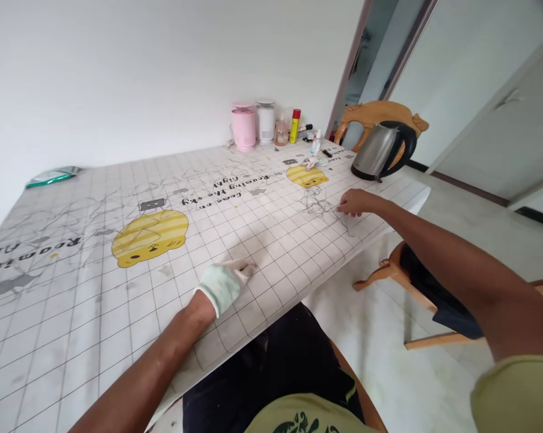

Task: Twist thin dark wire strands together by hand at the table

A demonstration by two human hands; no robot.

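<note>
My left hand [225, 284], in a whitish-green glove, rests on the checked tablecloth [271, 285] near the front edge. Its fingers are pressed together, and whatever they may hold is too small to make out. Further right, my bare right hand [356, 202] is closed in a pinch, low over the cloth, at the edge of a loose tangle of thin grey thread [319, 206]. The thread appears to run to its fingertips. More fine grey strands lie over the left and back of the cloth.
A steel kettle [374, 150] stands beyond my right hand. Along the wall are a pink container [244, 127], a white container [265, 123], a yellow can with a red cap [294, 126] and small bottles. A green packet [52, 176] lies back left; wooden chairs [391, 273] stand right.
</note>
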